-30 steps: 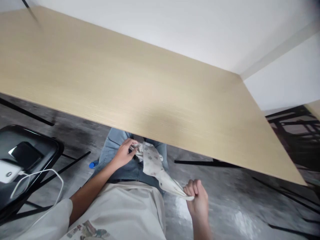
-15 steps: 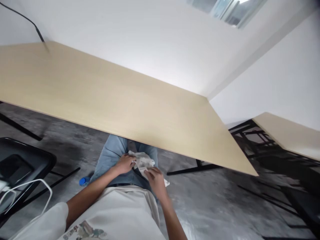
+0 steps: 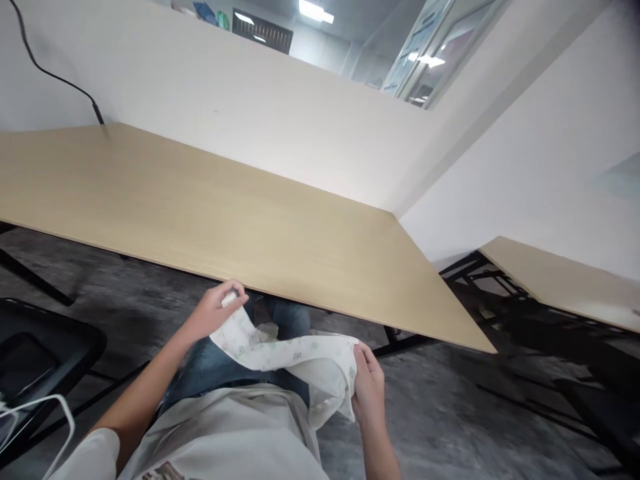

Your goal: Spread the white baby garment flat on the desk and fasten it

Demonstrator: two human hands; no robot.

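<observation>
A white cloth (image 3: pixel 273 355) with a small print is now spread between the two hands above the lap; half a second ago it lay bunched there with the hands close together. The left hand (image 3: pixel 220 310) has moved up to the front edge of the bench (image 3: pixel 250 227) and pinches one end of the cloth between thumb and fingers; whether it touches the edge I cannot tell. The right hand (image 3: pixel 369 383) has drawn out to the right and grips the other end, where a loose fold hangs down, probably part of the same cloth, though the folds there are hard to read. The middle sags between them. The view has tilted up, bringing ceiling lights (image 3: pixel 313 10) into sight.
</observation>
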